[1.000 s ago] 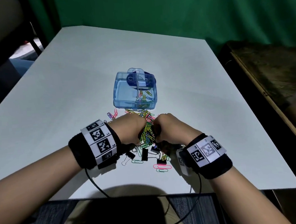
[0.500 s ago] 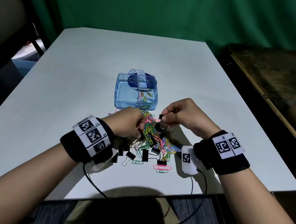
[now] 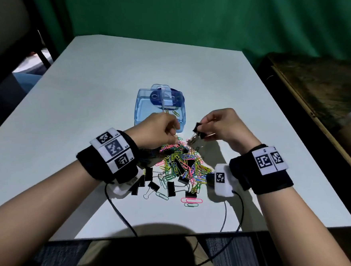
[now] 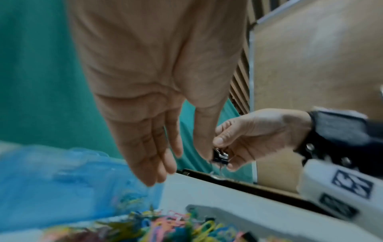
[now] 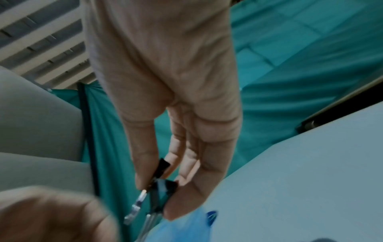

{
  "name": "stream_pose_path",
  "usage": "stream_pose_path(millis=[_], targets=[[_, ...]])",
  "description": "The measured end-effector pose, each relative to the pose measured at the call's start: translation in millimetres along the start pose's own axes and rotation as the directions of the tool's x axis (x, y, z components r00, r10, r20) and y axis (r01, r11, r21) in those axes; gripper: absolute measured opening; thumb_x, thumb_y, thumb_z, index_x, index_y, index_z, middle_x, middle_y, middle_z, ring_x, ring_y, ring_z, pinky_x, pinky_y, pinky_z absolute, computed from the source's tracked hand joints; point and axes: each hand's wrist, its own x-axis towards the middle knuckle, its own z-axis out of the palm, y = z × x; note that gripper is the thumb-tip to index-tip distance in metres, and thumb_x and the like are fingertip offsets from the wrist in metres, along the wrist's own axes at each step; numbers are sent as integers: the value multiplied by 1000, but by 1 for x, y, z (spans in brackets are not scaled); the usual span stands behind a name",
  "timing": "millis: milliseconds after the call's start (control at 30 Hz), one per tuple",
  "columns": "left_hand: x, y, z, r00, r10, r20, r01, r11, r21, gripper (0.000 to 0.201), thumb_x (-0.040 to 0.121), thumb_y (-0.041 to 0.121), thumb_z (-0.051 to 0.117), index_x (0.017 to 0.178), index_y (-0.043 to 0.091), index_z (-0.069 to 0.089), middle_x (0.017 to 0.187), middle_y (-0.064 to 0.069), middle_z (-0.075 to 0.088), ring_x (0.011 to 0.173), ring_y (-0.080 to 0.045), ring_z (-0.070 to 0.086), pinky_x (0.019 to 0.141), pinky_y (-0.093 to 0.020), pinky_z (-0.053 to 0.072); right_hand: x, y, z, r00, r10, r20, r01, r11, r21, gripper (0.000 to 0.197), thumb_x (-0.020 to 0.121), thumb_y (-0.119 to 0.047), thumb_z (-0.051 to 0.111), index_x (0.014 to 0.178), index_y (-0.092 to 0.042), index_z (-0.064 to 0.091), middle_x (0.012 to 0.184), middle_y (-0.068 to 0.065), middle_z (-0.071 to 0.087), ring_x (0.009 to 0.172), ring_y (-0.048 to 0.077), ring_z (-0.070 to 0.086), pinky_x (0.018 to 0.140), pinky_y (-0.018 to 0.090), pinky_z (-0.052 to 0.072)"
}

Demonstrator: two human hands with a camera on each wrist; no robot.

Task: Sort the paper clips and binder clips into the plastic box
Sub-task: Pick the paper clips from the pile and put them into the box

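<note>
Right hand (image 3: 222, 127) has its thumb and fingertips (image 5: 182, 201) pinched on a couple of black binder clips (image 3: 198, 130), wire handles dangling loose underneath, held up off the table just right of the box's near corner. Left hand (image 3: 156, 132) isn't holding anything as far as I can tell: the wrist view shows its fingers (image 4: 153, 157) fairly straight and relaxed, pointing down near the box's front wall, above the pile.

The blue see-through plastic box (image 3: 143, 106) sits open just beyond both hands, with a few paper clips visible in its right compartment. The main heap of coloured paper clips (image 3: 183, 163) is on the white table (image 3: 85, 97) just in front of it, with more black binder clips (image 3: 171, 188) scattered along the near edge of the heap.

What could go sideways, in my opinion: it's a fingertip pinch on more than one clip, so one could slip and fall back into the pile. The handles could also snag a paper clip and drag it into the wrong compartment. And the box looks light, so bumping it might slide it.
</note>
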Motion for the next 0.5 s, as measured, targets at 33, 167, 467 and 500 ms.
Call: stream_pose_path(millis=[33,167,467,500], targets=[[0,-3,0,998,8,69,-18,989,149,39,81,22,71,116,11,58,111,-6,65,103,-21,61,91,-31,49,7,5,-8,997,19,-75,-23,998,-55,16,74,6,73,69,-3,61,63,12,59,55,23,60,61,37,58],[3,-12,11,957,-37,289,-100,890,444,47,87,38,61,125,12,50,126,-8,53,115,-26,51,97,-41,44,32,29,-28,965,75,-253,-142,955,-261,23,69,1,74,56,-9,57,63,11,61,78,37,69,75,54,58],[-3,-26,14,901,-32,433,-162,900,404,48,87,43,57,130,23,49,124,-2,59,111,-23,56,96,-41,47,31,29,-12,985,-109,-132,30,868,-495,26,80,-8,70,106,-4,67,102,8,63,88,18,54,76,21,37],[-4,-27,11,910,-33,414,-147,907,396,49,87,44,56,131,23,48,127,-2,57,112,-23,55,97,-40,46,26,22,-5,990,-131,-42,92,854,-513,27,82,-9,69,108,-4,67,105,8,64,90,17,55,76,20,37]])
